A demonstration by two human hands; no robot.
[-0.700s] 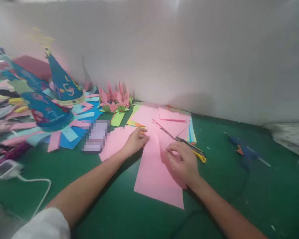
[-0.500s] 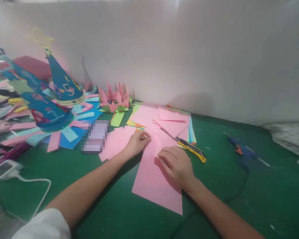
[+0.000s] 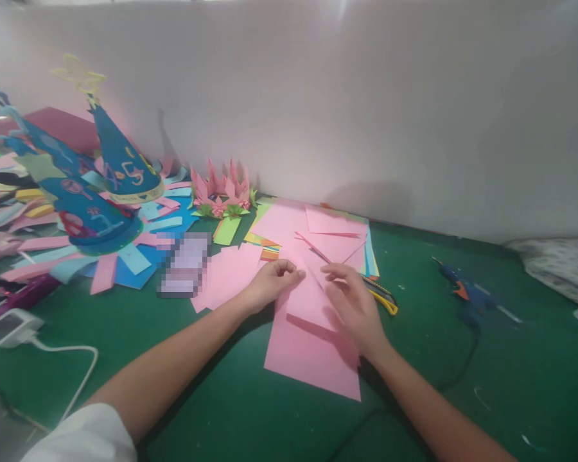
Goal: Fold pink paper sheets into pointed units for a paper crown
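Note:
A pink paper sheet (image 3: 313,366) lies lengthwise in front of me, its near end flat on the green table. Above it a smaller pink piece (image 3: 308,301) is raised and casts a shadow on the sheet. My left hand (image 3: 275,283) pinches the left side of this raised piece between thumb and fingers. At its right edge is my right hand (image 3: 359,311), fingers slightly bent and spread, thumb apart from them, touching the paper. Just behind the right hand lie a yellow-handled cutter (image 3: 385,301) and pink-handled scissors (image 3: 313,246), partly covered.
Coloured paper (image 3: 372,253) is stacked at the back. A phone (image 3: 185,264) lies left, near a pink paper crown (image 3: 220,189) and blue cone hats (image 3: 122,157). A glue gun (image 3: 472,292) with a cord rests right. A white device (image 3: 13,327) with a cable sits at left.
My right hand has moved up and its fingers have spread. The smaller pink piece now stands raised off the sheet. My left hand has shifted slightly right and nearer.

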